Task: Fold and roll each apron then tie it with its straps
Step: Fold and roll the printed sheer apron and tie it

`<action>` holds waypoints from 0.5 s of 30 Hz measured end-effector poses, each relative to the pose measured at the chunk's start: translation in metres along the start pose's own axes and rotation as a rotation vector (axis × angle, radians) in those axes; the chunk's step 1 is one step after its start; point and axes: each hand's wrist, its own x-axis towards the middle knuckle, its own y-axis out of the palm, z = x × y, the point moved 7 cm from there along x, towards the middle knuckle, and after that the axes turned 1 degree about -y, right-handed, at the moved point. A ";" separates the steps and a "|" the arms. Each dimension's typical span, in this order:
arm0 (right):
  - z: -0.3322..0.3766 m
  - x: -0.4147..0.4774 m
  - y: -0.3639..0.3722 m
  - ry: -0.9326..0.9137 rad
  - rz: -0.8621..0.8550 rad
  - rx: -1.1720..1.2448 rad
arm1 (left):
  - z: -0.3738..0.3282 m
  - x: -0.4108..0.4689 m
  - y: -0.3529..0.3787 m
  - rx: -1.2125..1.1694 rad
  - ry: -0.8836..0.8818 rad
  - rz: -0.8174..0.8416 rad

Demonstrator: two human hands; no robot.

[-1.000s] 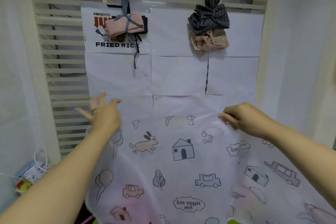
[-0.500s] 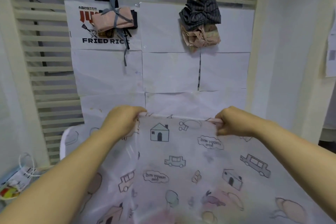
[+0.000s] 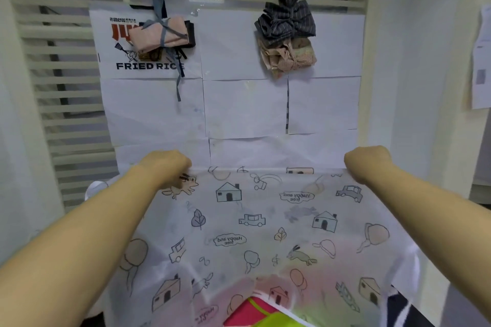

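Across the 6 o'clock half of our view hangs the thin white printed apron [image 3: 265,220], spread wide, its houses, cars and rabbits facing us. We hold its top edge stretched between 2 fists. Our left hand [image 3: 166,164] grips the edge toward 9 o'clock and our right hand [image 3: 368,163] grips it toward 3 o'clock, fingers of both curled tight round the cloth. Pink and yellow-green fabric [image 3: 260,313] shows through at 6 o'clock. Beyond, white paper sheets [image 3: 244,109] cover the slatted panel [image 3: 66,103]. At 11 o'clock a pink tied bundle [image 3: 159,34] hangs over a FRIED RICE poster [image 3: 106,61]. At 1 o'clock a dark striped bundle [image 3: 287,21] hangs above a beige bundle [image 3: 289,57].
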 end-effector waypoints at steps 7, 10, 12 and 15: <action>-0.001 0.039 0.012 -0.037 0.204 0.517 | 0.031 0.004 -0.002 0.084 -0.440 0.058; -0.008 0.060 0.038 0.173 0.249 1.396 | 0.034 0.013 0.020 -0.459 -0.533 0.060; -0.016 0.074 0.046 0.230 0.169 1.591 | 0.025 0.015 0.023 -0.785 -0.564 0.025; -0.028 0.086 0.040 0.125 0.056 1.591 | 0.023 0.017 0.007 -1.036 -0.619 -0.353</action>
